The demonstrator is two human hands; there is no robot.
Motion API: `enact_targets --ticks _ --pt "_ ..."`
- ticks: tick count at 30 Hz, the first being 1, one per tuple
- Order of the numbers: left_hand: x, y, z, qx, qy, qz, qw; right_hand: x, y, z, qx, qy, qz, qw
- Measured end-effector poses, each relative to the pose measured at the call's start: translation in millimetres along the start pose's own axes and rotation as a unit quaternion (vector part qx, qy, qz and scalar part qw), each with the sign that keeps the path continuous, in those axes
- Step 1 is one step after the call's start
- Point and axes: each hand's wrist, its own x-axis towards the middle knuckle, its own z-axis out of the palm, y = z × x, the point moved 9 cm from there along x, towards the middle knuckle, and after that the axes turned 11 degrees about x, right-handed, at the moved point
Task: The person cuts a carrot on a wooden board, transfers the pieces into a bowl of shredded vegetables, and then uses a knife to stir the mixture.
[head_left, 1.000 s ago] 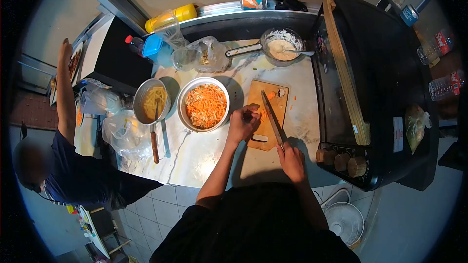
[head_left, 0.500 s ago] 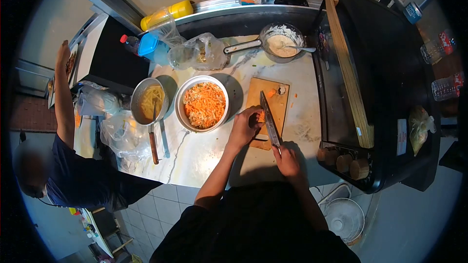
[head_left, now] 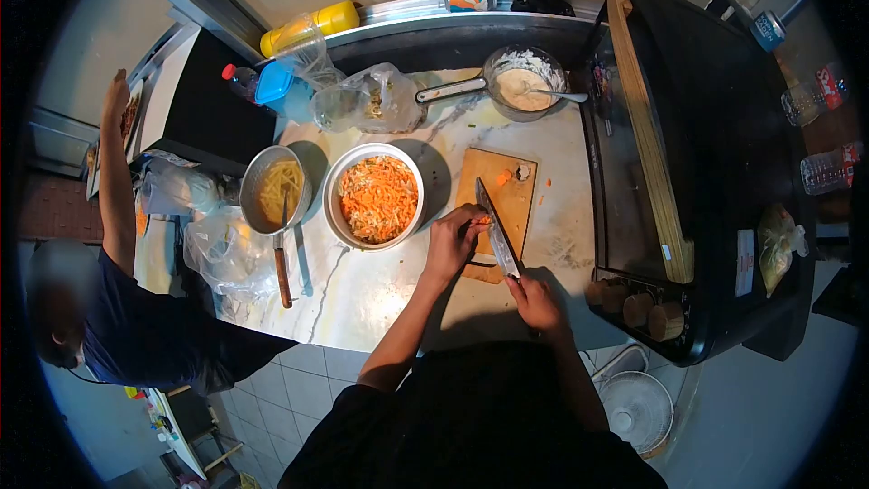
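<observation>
The left hand [head_left: 453, 240] pins a small carrot piece [head_left: 485, 218], mostly hidden under its fingers, on the cutting board [head_left: 507, 195]. The right hand [head_left: 536, 302] grips the knife [head_left: 496, 234]. Bare desk [head_left: 362, 290] lies toward the near edge.

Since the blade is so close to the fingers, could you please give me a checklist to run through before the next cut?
1. Right hand grips the knife handle: ok.
2. Left hand steadies the carrot piece: ok.
3. Left fingertips tucked clear of the blade: cannot tell.
4. Cutting board lies flat on the counter: ok.
5. Bowl of shredded carrot sits apart from the board: ok.
</observation>
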Motion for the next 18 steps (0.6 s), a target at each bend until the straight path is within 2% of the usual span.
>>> enact_targets --ticks 2,8,11,12,14,15,18 --pt "-0.8 3.9 1.8 0.021 0.003 0.049 0.999 -0.4 8.9 1.2 0.036 -0.01 0.013 0.999" --pt "-1.6 5.2 -0.6 0.004 0.018 0.037 0.999 -1.8 -4.0 -4.0 0.066 -0.006 -0.018 0.998" --pt "-1.6 15.0 -11.0 0.019 0.045 0.041 0.998 0.8 -7.7 -4.1 0.107 -0.044 -0.001 0.993" --pt "-1.1 19.4 -16.8 0.016 0.069 0.054 0.996 1.9 -16.0 -7.1 0.109 -0.05 -0.004 0.993" --pt "-2.2 25.2 -29.0 0.023 0.075 0.025 0.997 4.1 -30.4 -10.8 0.135 -0.087 0.057 0.985" --pt "-1.4 26.4 -35.3 0.025 0.079 0.0 0.997 6.9 -42.5 -14.4 0.136 -0.092 0.053 0.985" --pt "0.9 44.1 -66.5 0.031 0.142 0.011 0.989 15.6 -80.8 -27.0 0.082 -0.106 0.047 0.99"
